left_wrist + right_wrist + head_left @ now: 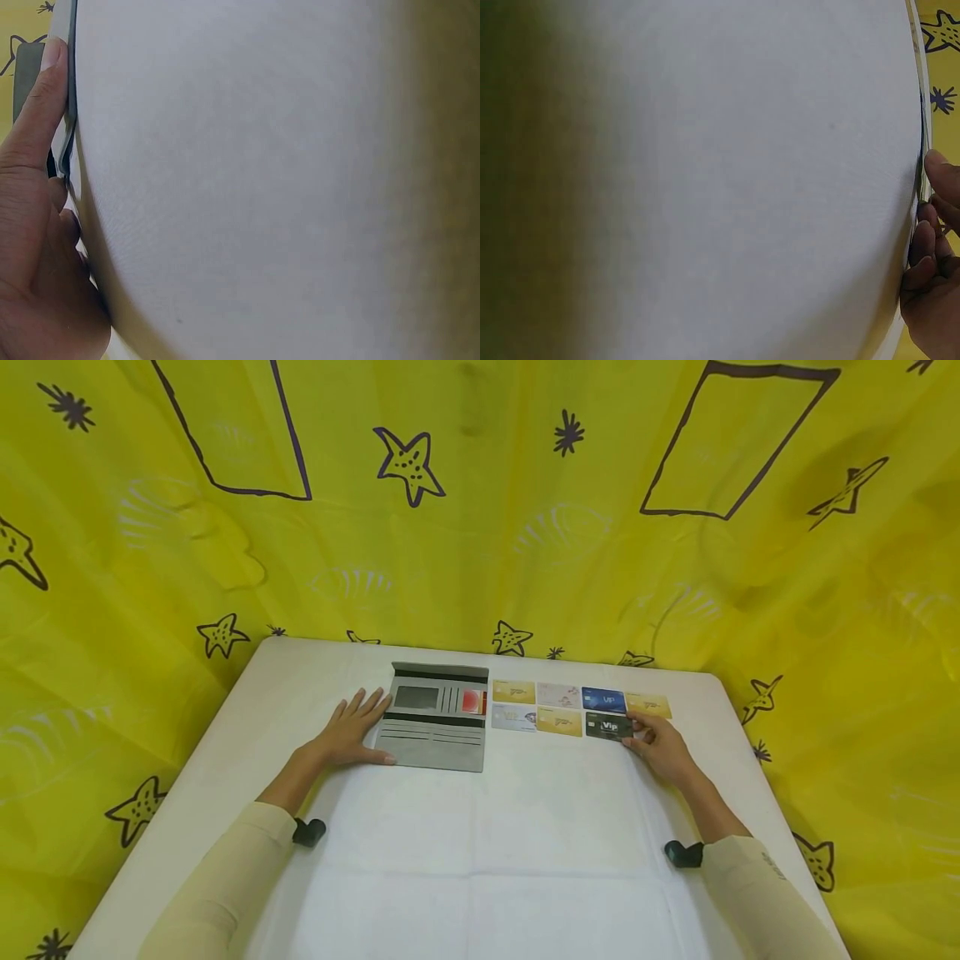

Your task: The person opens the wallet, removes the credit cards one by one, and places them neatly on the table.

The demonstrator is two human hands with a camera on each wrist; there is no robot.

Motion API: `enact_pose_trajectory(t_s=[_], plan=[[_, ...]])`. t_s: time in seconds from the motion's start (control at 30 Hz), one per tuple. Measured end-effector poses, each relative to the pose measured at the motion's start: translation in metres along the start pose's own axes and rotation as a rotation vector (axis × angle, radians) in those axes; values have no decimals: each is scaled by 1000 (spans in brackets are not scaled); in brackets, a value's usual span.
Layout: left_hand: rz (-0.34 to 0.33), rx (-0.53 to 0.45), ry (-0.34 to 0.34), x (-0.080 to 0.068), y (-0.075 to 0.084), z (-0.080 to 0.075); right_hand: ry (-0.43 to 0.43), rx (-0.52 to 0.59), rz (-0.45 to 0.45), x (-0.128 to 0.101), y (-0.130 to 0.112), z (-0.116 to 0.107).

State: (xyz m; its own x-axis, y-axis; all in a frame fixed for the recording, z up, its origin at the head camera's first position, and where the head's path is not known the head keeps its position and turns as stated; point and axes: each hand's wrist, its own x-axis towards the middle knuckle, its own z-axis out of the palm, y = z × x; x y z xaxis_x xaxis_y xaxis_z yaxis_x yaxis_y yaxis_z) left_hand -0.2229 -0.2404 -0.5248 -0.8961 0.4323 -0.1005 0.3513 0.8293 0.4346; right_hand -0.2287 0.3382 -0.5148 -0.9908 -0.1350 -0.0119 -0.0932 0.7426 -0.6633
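Note:
A grey wallet [431, 752] lies unfolded on the white table, with a red-and-orange card [472, 702] in its inner right slot. My left hand [347, 731] is spread flat along the wallet's left side, thumb on its lower left corner. To the right, several cards lie in two rows. At the right end of the lower row, my right hand [660, 747] pinches the right edge of a black Vip card [606, 726] between thumb and fingers. A blue VIP card [603, 699] lies just above it, and a gold card [649, 705] sits above the right fingertips.
More cards fill the rows beside the wallet: gold cards [513, 692], a pale pink card [558, 695] and a silver VIP card [513, 717]. A yellow curtain [480, 543] with drawn stars hangs behind and around the white table [480, 843].

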Motion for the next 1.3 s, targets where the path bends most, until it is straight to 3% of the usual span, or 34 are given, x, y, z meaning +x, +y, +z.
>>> enact_pose_trajectory(t_s=[0.63,1.03,1.3], plan=[[5,1,-12,1,-1,0,52,-75,-48,1,6,6],[0,1,-22,2,-3,0,108,-20,-82,3,-13,18],[7,-11,-10,1,-1,-1,48,25,-87,11,-33,32]])
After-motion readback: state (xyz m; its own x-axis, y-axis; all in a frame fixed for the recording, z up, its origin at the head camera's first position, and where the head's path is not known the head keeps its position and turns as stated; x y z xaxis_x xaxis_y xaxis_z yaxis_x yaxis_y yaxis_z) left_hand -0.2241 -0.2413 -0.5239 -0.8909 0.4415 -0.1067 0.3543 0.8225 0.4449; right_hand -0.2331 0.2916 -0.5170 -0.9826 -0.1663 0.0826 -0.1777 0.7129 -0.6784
